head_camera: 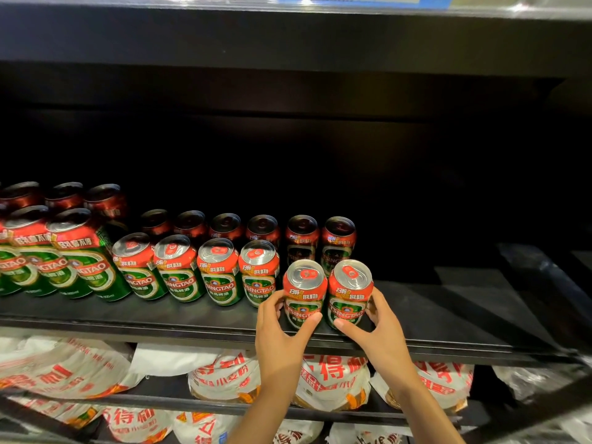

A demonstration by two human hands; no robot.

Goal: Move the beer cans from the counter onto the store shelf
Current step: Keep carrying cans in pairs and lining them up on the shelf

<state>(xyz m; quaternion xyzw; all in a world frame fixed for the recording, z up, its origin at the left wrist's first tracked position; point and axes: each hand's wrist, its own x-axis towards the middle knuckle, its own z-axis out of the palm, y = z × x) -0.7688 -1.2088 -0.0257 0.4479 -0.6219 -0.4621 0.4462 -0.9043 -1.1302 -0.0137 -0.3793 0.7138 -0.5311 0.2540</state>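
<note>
**Two Tsingtao cans held at the shelf's front edge**

The left hand [282, 334] grips one Tsingtao beer can [304, 293], thumb across the label and fingers curled round its left side. The right hand [378, 328] grips a second Tsingtao can [349, 291] in the same way from the right. Both cans stand upright, just beside each other, on the black store shelf [448, 328] near its front lip, at the right end of a front row of four matching cans [198, 270].

Behind that row, a back row of cans [266, 230] sits in deep shadow, labels hard to read. Taller Tsingtao cans [77, 254] at far left are cut off by the frame edge. The right part of the shelf is dark.

On the lower shelf [205, 406] lie white flour bags [333, 382] with red print, partly hidden by the forearms.
</note>
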